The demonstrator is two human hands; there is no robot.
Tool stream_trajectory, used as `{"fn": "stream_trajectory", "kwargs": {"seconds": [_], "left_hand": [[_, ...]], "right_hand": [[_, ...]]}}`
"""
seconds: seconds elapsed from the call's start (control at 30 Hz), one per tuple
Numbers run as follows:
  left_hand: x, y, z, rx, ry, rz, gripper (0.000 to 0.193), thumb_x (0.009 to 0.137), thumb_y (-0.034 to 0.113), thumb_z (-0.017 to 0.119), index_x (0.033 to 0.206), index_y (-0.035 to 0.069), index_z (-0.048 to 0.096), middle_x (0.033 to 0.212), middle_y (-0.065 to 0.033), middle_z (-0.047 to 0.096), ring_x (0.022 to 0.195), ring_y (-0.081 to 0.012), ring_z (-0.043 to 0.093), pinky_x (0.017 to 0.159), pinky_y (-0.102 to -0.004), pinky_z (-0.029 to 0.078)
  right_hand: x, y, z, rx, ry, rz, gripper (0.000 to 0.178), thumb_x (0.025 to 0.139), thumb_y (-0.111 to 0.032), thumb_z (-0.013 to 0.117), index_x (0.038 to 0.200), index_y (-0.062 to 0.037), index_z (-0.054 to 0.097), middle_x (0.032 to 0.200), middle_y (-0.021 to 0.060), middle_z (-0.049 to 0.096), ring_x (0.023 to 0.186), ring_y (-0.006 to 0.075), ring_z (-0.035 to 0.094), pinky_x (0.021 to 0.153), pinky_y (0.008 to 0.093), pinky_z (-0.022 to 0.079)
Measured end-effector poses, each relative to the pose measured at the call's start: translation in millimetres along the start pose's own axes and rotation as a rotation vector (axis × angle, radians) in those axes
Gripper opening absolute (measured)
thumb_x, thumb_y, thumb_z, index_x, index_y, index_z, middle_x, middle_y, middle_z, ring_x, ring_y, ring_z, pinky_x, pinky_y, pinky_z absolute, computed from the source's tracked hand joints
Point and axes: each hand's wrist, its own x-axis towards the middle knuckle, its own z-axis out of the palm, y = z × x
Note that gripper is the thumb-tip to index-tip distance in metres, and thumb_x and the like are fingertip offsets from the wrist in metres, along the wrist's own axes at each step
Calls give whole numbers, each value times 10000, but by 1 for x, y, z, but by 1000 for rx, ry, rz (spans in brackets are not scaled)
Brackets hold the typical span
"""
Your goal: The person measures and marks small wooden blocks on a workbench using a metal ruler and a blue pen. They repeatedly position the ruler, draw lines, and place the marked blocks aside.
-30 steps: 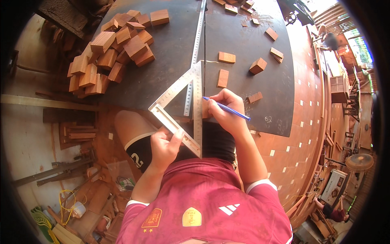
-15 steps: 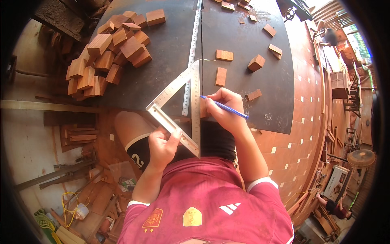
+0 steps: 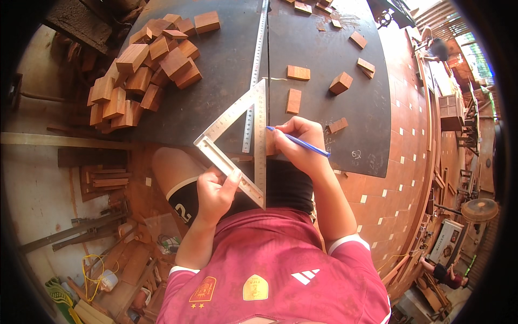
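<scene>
My left hand is closed on the thick lower edge of a metal triangle square, thumb on top. The square's long graduated edge runs up and down in front of me, over the table's near edge. In my right hand is a blue pen, its tip end close to that graduated edge. Beneath the right fingers a small wooden block shows against the square; most of it is hidden. Under the square's opening lies a white measuring strip that stretches away along the dark table.
A heap of wooden blocks covers the table's far left. Several loose blocks lie scattered on the right side. Tiled floor borders the table on the right. Another person is far off at the lower right.
My hands, the square and the pen stay practically where they were. In the distance at the lower right, the other person has shifted posture.
</scene>
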Motion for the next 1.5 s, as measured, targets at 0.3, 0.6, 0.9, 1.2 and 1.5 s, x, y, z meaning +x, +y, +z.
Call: {"fn": "stream_trajectory", "kwargs": {"seconds": [0.3, 0.6, 0.9, 1.2, 1.5], "left_hand": [[1, -2, -5, 4, -27, -24, 171, 993, 108, 711, 939, -53, 723, 759, -47, 729, 605, -43, 611, 540, -216, 486], [-1, 2, 1, -36, -2, -19, 141, 993, 82, 708, 952, -53, 717, 805, -52, 735, 680, -63, 652, 593, -229, 530], [-1, -3, 0, 8, 9, -22, 186, 990, 140, 721, 938, -39, 713, 737, -41, 711, 583, -43, 591, 507, -213, 455], [-3, -9, -25, -120, 52, -12, 166, 992, 143, 697, 980, -20, 724, 756, -50, 696, 549, -71, 555, 502, -216, 418], [-1, 5, -20, -138, -29, 8, 161, 994, 143, 694, 933, -5, 710, 756, -32, 682, 538, -66, 550, 498, -214, 418]], "right_hand": [[0, -2, 1, 12, 3, 2, 199, 887, -106, 770, 814, 66, 703, 723, 84, 722, 688, 66, 634, 603, 278, 524], [-9, -14, -4, -96, -64, -15, 207, 861, -102, 760, 769, 68, 684, 678, 76, 696, 672, 54, 612, 570, 272, 500], [-39, -19, -6, -297, -273, -8, 180, 821, -96, 766, 758, 55, 689, 656, 88, 693, 635, 85, 647, 569, 289, 514], [-55, -14, -35, -2, 11, -32, 124, 845, 20, 734, 785, 38, 627, 721, 31, 665, 672, 39, 592, 572, 240, 486], [-41, -7, -29, 91, 96, -46, 102, 879, -10, 750, 840, 18, 660, 746, 7, 684, 685, 32, 603, 604, 226, 493]]}}
